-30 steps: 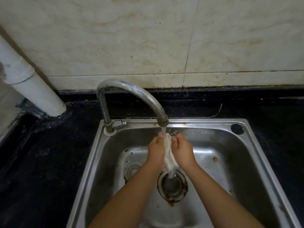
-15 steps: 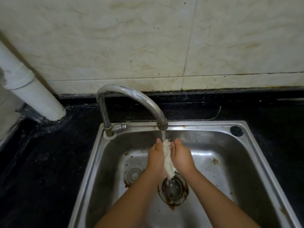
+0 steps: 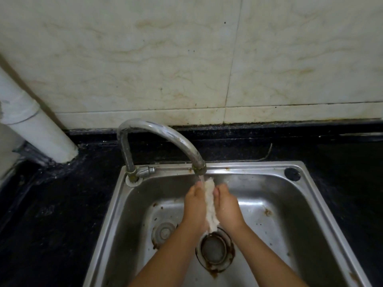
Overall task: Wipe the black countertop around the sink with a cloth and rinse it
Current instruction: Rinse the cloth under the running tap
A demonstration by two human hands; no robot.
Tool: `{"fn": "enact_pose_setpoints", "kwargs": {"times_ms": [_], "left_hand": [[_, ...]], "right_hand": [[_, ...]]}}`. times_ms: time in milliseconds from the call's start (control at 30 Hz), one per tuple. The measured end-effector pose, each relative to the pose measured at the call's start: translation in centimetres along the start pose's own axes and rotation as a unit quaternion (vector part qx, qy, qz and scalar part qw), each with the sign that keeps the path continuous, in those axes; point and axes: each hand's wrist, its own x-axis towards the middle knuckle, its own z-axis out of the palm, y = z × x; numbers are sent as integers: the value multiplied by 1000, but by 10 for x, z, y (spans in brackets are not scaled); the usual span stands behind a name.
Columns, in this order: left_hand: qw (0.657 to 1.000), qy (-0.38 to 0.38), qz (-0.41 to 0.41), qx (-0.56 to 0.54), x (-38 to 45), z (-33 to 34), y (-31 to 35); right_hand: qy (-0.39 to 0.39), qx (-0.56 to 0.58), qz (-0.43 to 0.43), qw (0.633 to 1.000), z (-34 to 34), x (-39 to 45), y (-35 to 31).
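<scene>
Head camera: both hands, left (image 3: 194,206) and right (image 3: 227,204), press a white cloth (image 3: 210,206) between their palms under the faucet (image 3: 165,135) stream, over the steel sink (image 3: 269,204) drain (image 3: 214,248), black table (image 3: 51,204) around.

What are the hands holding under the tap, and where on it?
A white cloth, pressed between the left hand and right hand along its length.

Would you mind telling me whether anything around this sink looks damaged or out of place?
Rust-brown staining rings the drain strainer and spots the sink floor and back rim. The black countertop near the white pipe has pale, flaky residue. Otherwise nothing is spilled or askew.
</scene>
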Motion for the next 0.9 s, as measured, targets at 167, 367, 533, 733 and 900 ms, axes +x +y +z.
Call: {"fn": "enact_pose_setpoints", "kwargs": {"times_ms": [167, 367, 533, 733, 900], "left_hand": [[1000, 19, 8, 6, -7, -9, 10], [991, -20, -30, -129, -15, -20, 19], [980, -30, -29, -196, -13, -29, 15], [974, -67, 3, -214, -13, -34, 13], [976, -16, 33, -216, -3, -29, 23]], "right_hand": [[-5, 56, 28, 998, -9, 7, 5], [99, 204, 113, 967, -18, 3, 6], [158, 265, 186, 933, -13, 7, 4], [87, 331, 154, 927, -18, 1, -2], [-55, 294, 28, 954, -19, -4, 1]]}}
